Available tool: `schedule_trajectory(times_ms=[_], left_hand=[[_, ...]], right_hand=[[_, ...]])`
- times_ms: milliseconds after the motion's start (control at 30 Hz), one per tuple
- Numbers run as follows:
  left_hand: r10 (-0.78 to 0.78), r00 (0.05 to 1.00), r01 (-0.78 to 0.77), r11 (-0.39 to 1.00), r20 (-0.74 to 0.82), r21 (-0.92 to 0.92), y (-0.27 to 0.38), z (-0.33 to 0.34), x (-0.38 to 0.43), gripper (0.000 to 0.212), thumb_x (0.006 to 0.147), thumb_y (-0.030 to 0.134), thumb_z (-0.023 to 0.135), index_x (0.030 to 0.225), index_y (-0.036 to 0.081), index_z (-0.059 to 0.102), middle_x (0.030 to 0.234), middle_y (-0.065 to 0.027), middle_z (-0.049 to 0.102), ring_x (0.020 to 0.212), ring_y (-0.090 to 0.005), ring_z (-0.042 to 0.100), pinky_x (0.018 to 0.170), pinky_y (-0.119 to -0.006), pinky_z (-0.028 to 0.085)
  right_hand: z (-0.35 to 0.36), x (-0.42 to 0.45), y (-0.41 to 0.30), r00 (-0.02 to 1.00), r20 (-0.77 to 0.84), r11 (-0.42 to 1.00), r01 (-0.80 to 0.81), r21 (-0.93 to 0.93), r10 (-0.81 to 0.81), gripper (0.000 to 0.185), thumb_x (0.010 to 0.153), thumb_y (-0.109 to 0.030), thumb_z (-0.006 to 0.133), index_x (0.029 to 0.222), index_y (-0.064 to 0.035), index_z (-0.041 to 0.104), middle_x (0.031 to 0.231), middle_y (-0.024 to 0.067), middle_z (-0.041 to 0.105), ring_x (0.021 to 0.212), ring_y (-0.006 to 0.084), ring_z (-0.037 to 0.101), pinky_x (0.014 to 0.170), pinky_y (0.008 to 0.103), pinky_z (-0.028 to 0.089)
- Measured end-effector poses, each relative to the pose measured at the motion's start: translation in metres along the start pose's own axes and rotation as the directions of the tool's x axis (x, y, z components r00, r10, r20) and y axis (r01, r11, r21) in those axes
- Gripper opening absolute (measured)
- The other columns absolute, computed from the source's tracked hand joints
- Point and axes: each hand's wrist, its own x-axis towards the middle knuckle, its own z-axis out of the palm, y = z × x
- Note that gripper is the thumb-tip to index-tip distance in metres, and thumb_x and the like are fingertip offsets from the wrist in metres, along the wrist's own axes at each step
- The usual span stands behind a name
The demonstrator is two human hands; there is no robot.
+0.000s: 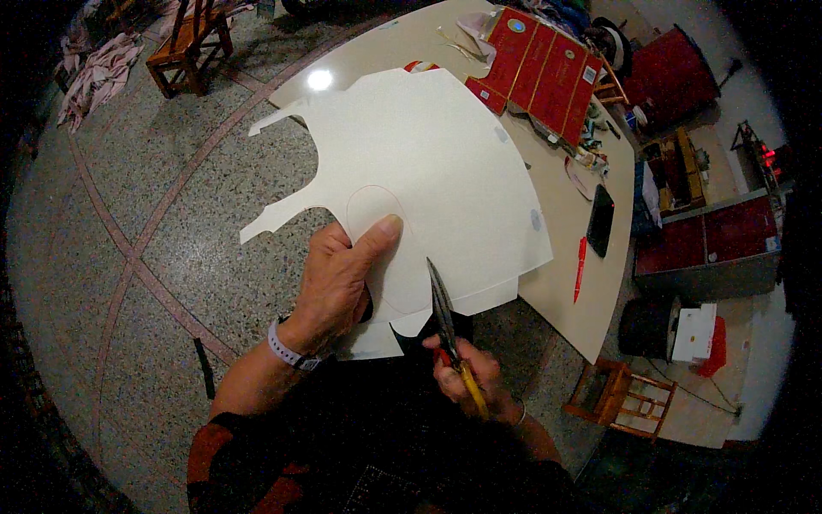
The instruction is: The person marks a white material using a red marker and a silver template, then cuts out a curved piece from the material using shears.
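A large white sheet of cardboard (443, 154), with cut-out edges and a drawn insole-shaped outline, is held up in front of me. My left hand (340, 270) grips it near its lower left edge, thumb on top inside the outline and the fingers partly hidden beneath. In my right hand (469, 372) is a pair of scissors (442, 299) with red and yellow handles. Their blades point away from me and lie at a cut in the sheet, beside the right side of the outline. Whether the blades are fully closed I cannot tell.
Beyond the sheet, a pale table (565, 283) bears an unfolded red carton (539, 70), a black phone (600, 220) and a red pen (580, 270). Wooden chairs stand at the upper left (183, 54) and lower right (620, 395). A cloth heap (103, 77) lies at the far left.
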Motion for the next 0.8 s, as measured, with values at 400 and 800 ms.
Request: schedule_trajectory(times_ms=[400, 800], left_hand=[[0.0, 1.0, 0.001, 0.999, -0.027, 0.036, -0.0002, 0.0021, -0.0013, 0.02, 0.092, 0.017, 0.061, 0.1, -0.002, 0.062, 0.088, -0.0076, 0.067, 0.071, -0.013, 0.064, 0.062, -0.028, 0.054], [-0.039, 0.999, 0.044, 0.99, -0.036, 0.134, -0.0016, -0.0047, 0.0005, 0.02, 0.092, 0.017, 0.062, 0.098, -0.002, 0.063, 0.085, -0.0067, 0.066, 0.068, -0.0126, 0.064, 0.061, -0.028, 0.055]], right_hand=[[-0.0005, -0.0019, 0.0005, 0.999, 0.013, 0.999, 0.034, 0.021, -0.034, 0.032, 0.09, -0.009, 0.052, 0.121, 0.0013, 0.052, 0.068, -0.0016, 0.051, 0.052, 0.004, 0.045, 0.046, 0.0211, 0.038], [-0.0103, -0.0018, -0.0014, 0.999, 0.033, 0.999, 0.012, -0.039, -0.01, 0.032, 0.09, -0.012, 0.054, 0.119, 0.0012, 0.053, 0.066, -0.0016, 0.05, 0.051, 0.0045, 0.046, 0.045, 0.0209, 0.038]])
